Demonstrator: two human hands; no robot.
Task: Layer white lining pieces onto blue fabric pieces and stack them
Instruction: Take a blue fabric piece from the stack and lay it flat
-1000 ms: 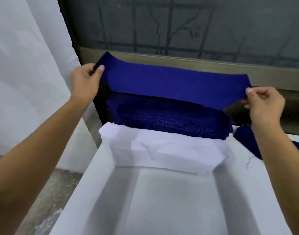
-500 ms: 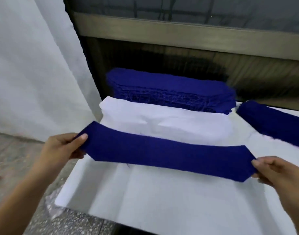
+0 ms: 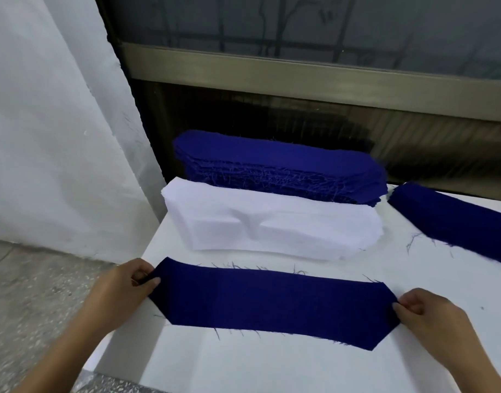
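Observation:
A long blue fabric piece (image 3: 272, 303) with pointed ends lies flat on the white table (image 3: 272, 367) in front of me. My left hand (image 3: 124, 287) pinches its left end and my right hand (image 3: 430, 316) pinches its right end. Behind it sits a thick stack of white lining pieces (image 3: 272, 225), with a dent in its top. A tall stack of blue fabric pieces (image 3: 280, 171) stands further back against the wall.
Another blue fabric pile (image 3: 456, 219) lies at the table's right side, running out of view. Loose blue threads are scattered on the table. The table's left edge drops to a speckled floor (image 3: 30, 293). A white wall is left, a window ledge behind.
Both hands carried the blue piece from above the far stack toward me and lowered it; it now lies flat on the table near the front, still pinched at both ends.

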